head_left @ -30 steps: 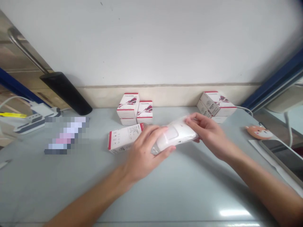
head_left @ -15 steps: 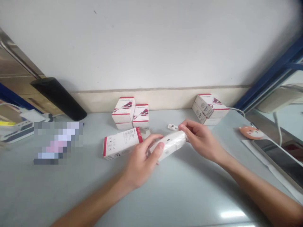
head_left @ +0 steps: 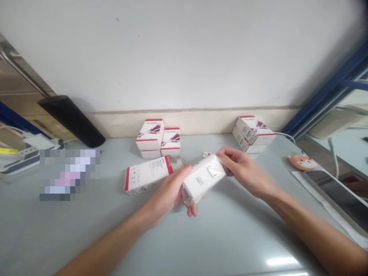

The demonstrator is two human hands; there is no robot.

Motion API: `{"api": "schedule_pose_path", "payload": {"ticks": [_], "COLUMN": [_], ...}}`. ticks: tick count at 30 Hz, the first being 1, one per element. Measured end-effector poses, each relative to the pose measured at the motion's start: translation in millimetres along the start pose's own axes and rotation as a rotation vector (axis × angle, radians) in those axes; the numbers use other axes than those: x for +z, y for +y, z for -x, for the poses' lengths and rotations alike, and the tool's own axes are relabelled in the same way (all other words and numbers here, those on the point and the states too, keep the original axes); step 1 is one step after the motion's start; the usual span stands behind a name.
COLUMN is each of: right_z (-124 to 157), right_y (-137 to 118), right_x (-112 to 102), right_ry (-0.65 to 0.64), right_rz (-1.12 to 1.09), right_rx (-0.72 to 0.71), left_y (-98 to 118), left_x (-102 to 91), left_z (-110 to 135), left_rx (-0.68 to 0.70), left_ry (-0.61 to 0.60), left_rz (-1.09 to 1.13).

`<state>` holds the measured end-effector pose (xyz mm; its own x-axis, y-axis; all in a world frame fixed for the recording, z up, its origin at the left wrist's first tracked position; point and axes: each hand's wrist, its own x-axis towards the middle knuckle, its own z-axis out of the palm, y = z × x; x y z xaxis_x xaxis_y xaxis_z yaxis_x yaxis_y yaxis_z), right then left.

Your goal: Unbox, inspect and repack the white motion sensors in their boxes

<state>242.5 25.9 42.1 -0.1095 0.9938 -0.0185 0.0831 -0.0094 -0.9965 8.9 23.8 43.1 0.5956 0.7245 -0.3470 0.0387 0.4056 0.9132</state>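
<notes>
Both my hands hold a white flat plastic device [head_left: 203, 178] in a clear wrapper, lifted over the grey table [head_left: 218, 234]. My left hand [head_left: 172, 195] grips its near end from below, fingers curled round it. My right hand [head_left: 244, 170] pinches its far end. A long white box with red ends [head_left: 148, 175] lies flat just left of my left hand. A small white part [head_left: 206, 155] lies on the table behind the device.
Two stacks of white and red boxes stand by the wall, one at the middle [head_left: 158, 142], one at the right [head_left: 253, 133]. A black cylinder [head_left: 71, 120] leans at the left. An orange animal-shaped item [head_left: 301, 162] and a dark tablet [head_left: 336, 193] lie at the right.
The device has been turned in my hands so that its broad flat face now shows, and it sits a little lower and closer to me. The small white part came into view.
</notes>
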Motion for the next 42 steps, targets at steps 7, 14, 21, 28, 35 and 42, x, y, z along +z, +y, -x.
{"api": "schedule_pose_path", "payload": {"ticks": [7, 14, 21, 28, 35, 42], "right_z": [-1.9, -4.8, -6.3, -6.5, -7.7, -5.5], "right_y": [4.4, 15.5, 20.7, 17.5, 17.0, 12.2], "right_x": [-7.7, -3.9, -3.0, -7.2, -11.0, -16.2], "right_ry": [-0.109, -0.067, -0.016, 0.116, -0.05, -0.111], "right_rz": [0.259, 0.511, 0.338, 0.195, -0.067, 0.056], "right_rx": [-0.065, -0.197, -0.061, -0.045, -0.073, -0.147], "left_y": [-11.0, -5.8, -3.1, -27.3, -21.9, -7.0], "left_x": [-3.8, -7.0, -1.0, 7.3, 8.7, 8.9], "left_z": [-6.7, -3.0, 7.0, -3.3, 7.7, 6.3], "left_rx": [-0.137, -0.138, 0.173, 0.632, 0.57, 0.313], "left_ry": [-0.134, -0.204, -0.335, 0.301, 0.373, 0.213], "left_rz": [0.212, 0.492, 0.293, -0.428, -0.626, -0.232]}}
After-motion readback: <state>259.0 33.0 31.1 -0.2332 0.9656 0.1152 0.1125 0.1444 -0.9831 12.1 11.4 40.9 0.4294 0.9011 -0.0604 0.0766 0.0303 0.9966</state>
